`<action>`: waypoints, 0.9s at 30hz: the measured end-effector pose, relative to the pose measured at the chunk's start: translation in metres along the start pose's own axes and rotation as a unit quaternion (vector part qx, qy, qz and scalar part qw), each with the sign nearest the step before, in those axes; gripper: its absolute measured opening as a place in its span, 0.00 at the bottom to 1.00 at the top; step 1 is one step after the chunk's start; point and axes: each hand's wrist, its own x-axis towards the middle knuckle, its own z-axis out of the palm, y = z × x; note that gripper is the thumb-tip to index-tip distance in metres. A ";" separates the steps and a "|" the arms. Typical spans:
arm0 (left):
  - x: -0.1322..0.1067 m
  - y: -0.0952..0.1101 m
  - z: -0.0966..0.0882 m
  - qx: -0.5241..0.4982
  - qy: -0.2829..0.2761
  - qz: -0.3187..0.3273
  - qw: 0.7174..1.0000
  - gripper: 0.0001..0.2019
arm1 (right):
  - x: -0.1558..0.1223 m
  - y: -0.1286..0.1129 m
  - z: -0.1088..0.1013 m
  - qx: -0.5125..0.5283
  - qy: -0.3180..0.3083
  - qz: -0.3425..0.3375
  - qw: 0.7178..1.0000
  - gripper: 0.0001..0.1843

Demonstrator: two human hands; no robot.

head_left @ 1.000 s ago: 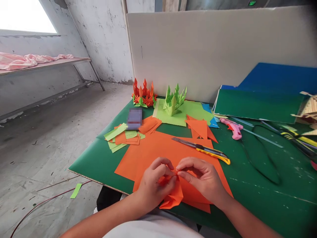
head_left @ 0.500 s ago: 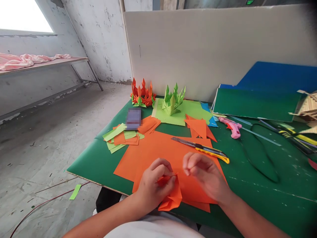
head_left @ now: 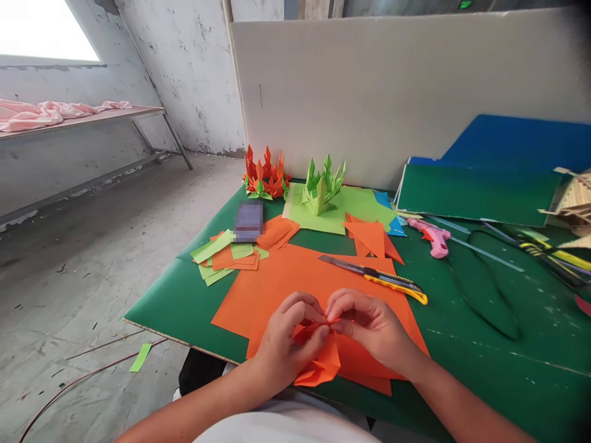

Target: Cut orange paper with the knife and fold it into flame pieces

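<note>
A folded piece of orange paper [head_left: 325,364] is pinched in my left hand [head_left: 289,341], near the front edge of the table. My right hand [head_left: 372,332] pinches the same paper at its upper tip, its fingertips meeting those of my left hand. Part of the folded paper is hidden behind my left fingers. Beneath both hands lie large flat orange sheets [head_left: 286,277]. Just beyond my right hand, a yellow-handled utility knife [head_left: 378,277] rests on the sheets with its blade out, pointing left.
Behind stand an orange folded-paper crown [head_left: 265,175] and a green one [head_left: 323,191]. Small orange and green paper pieces [head_left: 231,258] lie left, beside a blurred dark rectangular object [head_left: 249,221]. A pink glue gun [head_left: 431,237] with a trailing cord sits right. A grey panel [head_left: 369,92] closes the back.
My right hand has moved left and closed its fingertips on the tip of the folded orange paper. My left hand keeps its hold in nearly the same place.
</note>
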 end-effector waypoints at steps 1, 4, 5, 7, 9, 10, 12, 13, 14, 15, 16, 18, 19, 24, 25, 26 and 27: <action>0.000 0.001 0.000 -0.023 -0.005 -0.017 1.000 0.06 | 0.000 0.000 -0.001 0.007 0.004 0.001 1.000 0.03; 0.002 0.002 0.000 -0.081 0.002 -0.051 0.995 0.12 | 0.000 0.002 -0.006 0.017 0.023 -0.003 1.000 0.03; 0.002 0.002 0.000 -0.089 0.006 -0.053 0.995 0.13 | 0.001 0.003 -0.007 0.015 0.026 -0.005 1.000 0.02; 0.004 0.003 0.000 -0.085 0.009 -0.055 0.995 0.12 | 0.001 0.003 -0.009 0.003 0.029 -0.008 1.000 0.02; 0.005 0.004 0.000 -0.065 0.007 -0.062 0.996 0.10 | 0.000 0.003 -0.010 -0.019 0.028 -0.005 0.999 0.02; 0.006 0.005 -0.001 -0.054 0.007 -0.067 0.996 0.09 | 0.000 0.002 -0.010 -0.029 0.026 0.000 0.999 0.03; 0.006 0.007 -0.002 -0.032 0.004 -0.077 0.997 0.09 | -0.001 -0.001 -0.011 -0.037 0.013 0.016 0.999 0.04; 0.006 0.007 -0.002 -0.022 0.003 -0.081 0.996 0.09 | -0.001 -0.002 -0.011 -0.034 0.002 0.023 0.999 0.05; 0.006 0.008 -0.002 -0.016 0.004 -0.083 0.996 0.09 | -0.001 -0.003 -0.011 -0.029 -0.008 0.029 0.999 0.06; 0.006 0.007 -0.002 -0.013 0.007 -0.084 0.996 0.09 | -0.001 -0.004 -0.011 -0.026 -0.015 0.035 0.999 0.08; 0.006 0.007 -0.002 -0.012 0.011 -0.082 0.996 0.09 | 0.000 -0.004 -0.010 -0.025 -0.016 0.042 0.999 0.09; 0.006 0.006 -0.002 -0.016 0.012 -0.079 0.997 0.09 | 0.000 -0.002 -0.007 -0.024 -0.001 0.061 0.998 0.09; 0.006 0.006 -0.002 -0.019 0.009 -0.078 0.997 0.08 | 0.000 0.000 -0.006 -0.024 0.012 0.071 0.997 0.09; 0.004 0.006 -0.002 -0.061 -0.016 -0.088 0.994 0.07 | 0.000 0.005 -0.002 -0.035 0.059 0.072 0.995 0.10; 0.004 0.006 -0.003 -0.075 -0.017 -0.096 0.992 0.07 | 0.000 0.005 -0.002 -0.048 0.068 0.065 0.994 0.10; 0.004 0.006 -0.003 -0.088 -0.018 -0.109 0.990 0.06 | 0.000 0.004 -0.003 -0.062 0.076 0.056 0.994 0.09; 0.004 0.005 -0.003 -0.097 -0.019 -0.126 0.987 0.05 | 0.000 0.003 -0.004 -0.076 0.082 0.048 0.993 0.09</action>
